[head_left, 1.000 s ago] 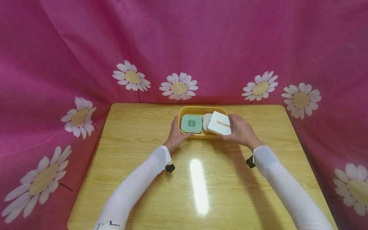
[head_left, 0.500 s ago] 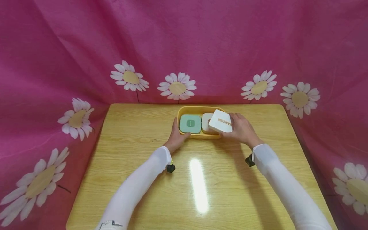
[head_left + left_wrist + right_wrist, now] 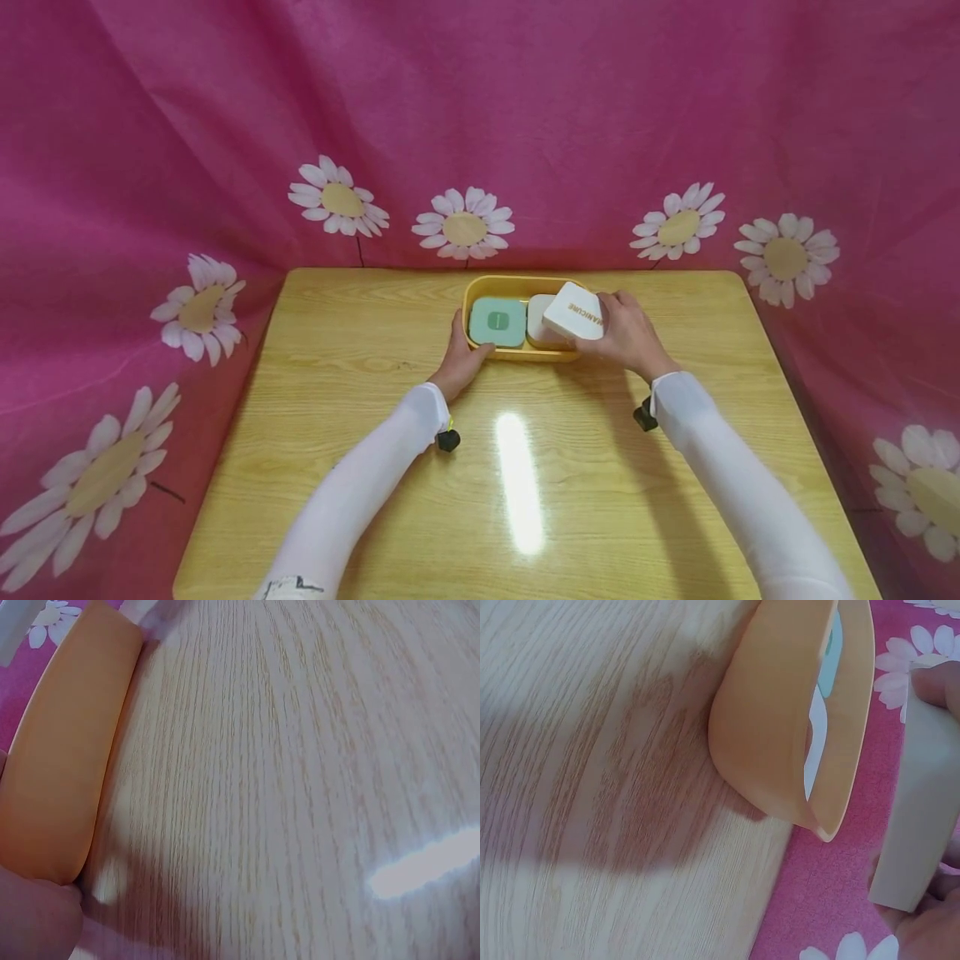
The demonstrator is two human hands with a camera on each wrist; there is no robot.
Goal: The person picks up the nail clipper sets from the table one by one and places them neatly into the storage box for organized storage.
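Observation:
A yellow storage bin (image 3: pixel 517 287) stands near the table's far edge. Its left end is gripped by my left hand (image 3: pixel 456 363), thumb at the front wall and fingers along the side. My right hand (image 3: pixel 628 335) pinches a square white box (image 3: pixel 574 312) lettered "MANICURE", tilted above the bin's right end. The right wrist view shows this box's side (image 3: pixel 922 795) apart from the bin. Inside the bin, a mint-green square box (image 3: pixel 498 322) lies on the left. Beside it is a whitish box (image 3: pixel 540 320), partly hidden by the held one.
The wooden table (image 3: pixel 420 500) reflects a bright light streak in its middle. A pink cloth with daisies (image 3: pixel 480 100) hangs behind and around the table. Each wrist carries a small black device.
My right hand has raised the white box slightly and tilted it a little. The left hand stays on the bin, which has hardly moved.

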